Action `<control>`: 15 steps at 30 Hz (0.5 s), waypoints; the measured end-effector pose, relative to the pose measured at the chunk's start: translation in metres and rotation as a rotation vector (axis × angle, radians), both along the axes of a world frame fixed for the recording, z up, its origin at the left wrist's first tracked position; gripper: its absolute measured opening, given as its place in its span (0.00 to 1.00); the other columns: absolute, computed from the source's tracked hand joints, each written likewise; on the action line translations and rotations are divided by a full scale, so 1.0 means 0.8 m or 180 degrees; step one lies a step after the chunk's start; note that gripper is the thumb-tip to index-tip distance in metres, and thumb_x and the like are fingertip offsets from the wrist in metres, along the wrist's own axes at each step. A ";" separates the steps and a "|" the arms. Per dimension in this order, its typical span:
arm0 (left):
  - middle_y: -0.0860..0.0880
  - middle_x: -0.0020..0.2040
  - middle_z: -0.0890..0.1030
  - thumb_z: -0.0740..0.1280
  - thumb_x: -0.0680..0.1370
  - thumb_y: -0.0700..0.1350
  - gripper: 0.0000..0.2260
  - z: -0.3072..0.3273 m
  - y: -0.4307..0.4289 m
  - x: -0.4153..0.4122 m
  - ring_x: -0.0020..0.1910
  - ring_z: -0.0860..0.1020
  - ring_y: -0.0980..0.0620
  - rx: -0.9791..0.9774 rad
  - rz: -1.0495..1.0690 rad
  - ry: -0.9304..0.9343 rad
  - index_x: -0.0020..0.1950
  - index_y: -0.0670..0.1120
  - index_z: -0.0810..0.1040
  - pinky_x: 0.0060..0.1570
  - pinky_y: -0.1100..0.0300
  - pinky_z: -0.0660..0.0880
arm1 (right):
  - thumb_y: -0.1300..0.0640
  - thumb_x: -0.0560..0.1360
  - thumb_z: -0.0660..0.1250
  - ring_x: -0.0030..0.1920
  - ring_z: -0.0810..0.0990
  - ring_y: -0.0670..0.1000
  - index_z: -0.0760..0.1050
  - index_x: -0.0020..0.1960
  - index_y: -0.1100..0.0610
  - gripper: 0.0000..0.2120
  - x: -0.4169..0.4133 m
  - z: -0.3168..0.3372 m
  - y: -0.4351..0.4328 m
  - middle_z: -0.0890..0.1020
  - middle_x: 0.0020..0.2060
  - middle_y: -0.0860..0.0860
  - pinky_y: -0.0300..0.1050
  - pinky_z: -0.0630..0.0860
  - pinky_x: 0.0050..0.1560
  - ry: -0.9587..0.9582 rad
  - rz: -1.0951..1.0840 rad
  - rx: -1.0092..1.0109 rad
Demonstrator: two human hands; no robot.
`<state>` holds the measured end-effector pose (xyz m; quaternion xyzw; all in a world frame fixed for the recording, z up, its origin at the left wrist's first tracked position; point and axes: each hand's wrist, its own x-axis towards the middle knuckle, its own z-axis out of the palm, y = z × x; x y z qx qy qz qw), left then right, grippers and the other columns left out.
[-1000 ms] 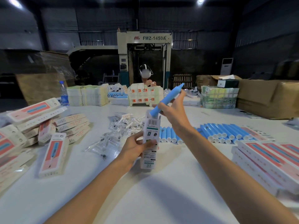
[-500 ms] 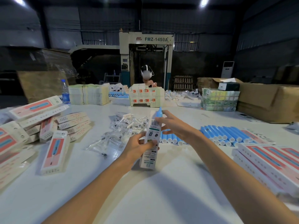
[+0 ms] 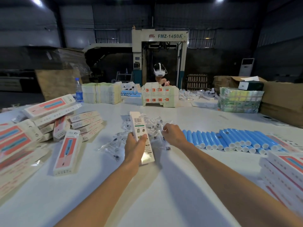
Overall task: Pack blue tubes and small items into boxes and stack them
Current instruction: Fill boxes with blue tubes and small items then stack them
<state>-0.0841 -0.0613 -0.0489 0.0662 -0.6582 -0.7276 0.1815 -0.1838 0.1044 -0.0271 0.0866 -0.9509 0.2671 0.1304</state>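
Holding the white box [image 3: 139, 126] up on the table [image 3: 172, 181], the left hand [image 3: 133, 148] has its fingers wrapped round it. The right hand [image 3: 174, 136] is over the little bags [image 3: 153, 124], fingers bent; I cannot tell if it holds one. Blue tubes [image 3: 229, 139] lie just beside.

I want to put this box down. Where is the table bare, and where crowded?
Bare: the white table between the forearms, and between the lone pink-and-white box and the left hand. Crowded: clear plastic sachets by the right hand, the row of blue tubes, the left box pile, the right box stack.
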 end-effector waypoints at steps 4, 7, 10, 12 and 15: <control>0.49 0.59 0.83 0.69 0.85 0.45 0.06 -0.002 0.002 -0.001 0.53 0.83 0.50 -0.0133 -0.0035 0.0033 0.59 0.52 0.73 0.42 0.57 0.77 | 0.50 0.82 0.65 0.63 0.77 0.62 0.77 0.62 0.60 0.15 -0.010 -0.019 -0.034 0.81 0.58 0.60 0.54 0.74 0.59 0.0305 0.0044 0.0867; 0.53 0.56 0.83 0.69 0.84 0.46 0.07 -0.004 0.002 -0.002 0.52 0.83 0.53 -0.0178 -0.0100 0.0033 0.54 0.56 0.73 0.40 0.59 0.76 | 0.57 0.82 0.67 0.64 0.76 0.62 0.76 0.61 0.61 0.11 -0.013 -0.029 -0.046 0.80 0.60 0.60 0.55 0.74 0.61 0.0150 -0.0018 0.1036; 0.53 0.56 0.83 0.70 0.84 0.47 0.07 -0.005 0.002 -0.004 0.53 0.84 0.52 -0.0171 -0.0170 0.0032 0.54 0.56 0.73 0.41 0.58 0.77 | 0.65 0.79 0.66 0.60 0.79 0.61 0.75 0.59 0.60 0.09 -0.012 -0.030 -0.050 0.82 0.56 0.59 0.54 0.78 0.59 0.0083 -0.0123 0.0946; 0.52 0.55 0.84 0.70 0.84 0.47 0.06 -0.003 0.001 -0.004 0.52 0.84 0.52 -0.0175 -0.0194 0.0048 0.55 0.56 0.74 0.37 0.61 0.78 | 0.65 0.80 0.65 0.58 0.80 0.61 0.74 0.56 0.59 0.06 -0.007 -0.026 -0.050 0.82 0.55 0.58 0.54 0.78 0.58 -0.0019 -0.0128 0.0782; 0.49 0.56 0.85 0.70 0.83 0.47 0.06 -0.001 0.002 -0.003 0.52 0.86 0.50 -0.0199 -0.0284 0.0078 0.58 0.54 0.75 0.38 0.61 0.80 | 0.66 0.79 0.64 0.56 0.78 0.61 0.70 0.49 0.58 0.05 0.000 -0.017 -0.044 0.80 0.53 0.59 0.52 0.75 0.53 -0.0142 -0.0192 0.0229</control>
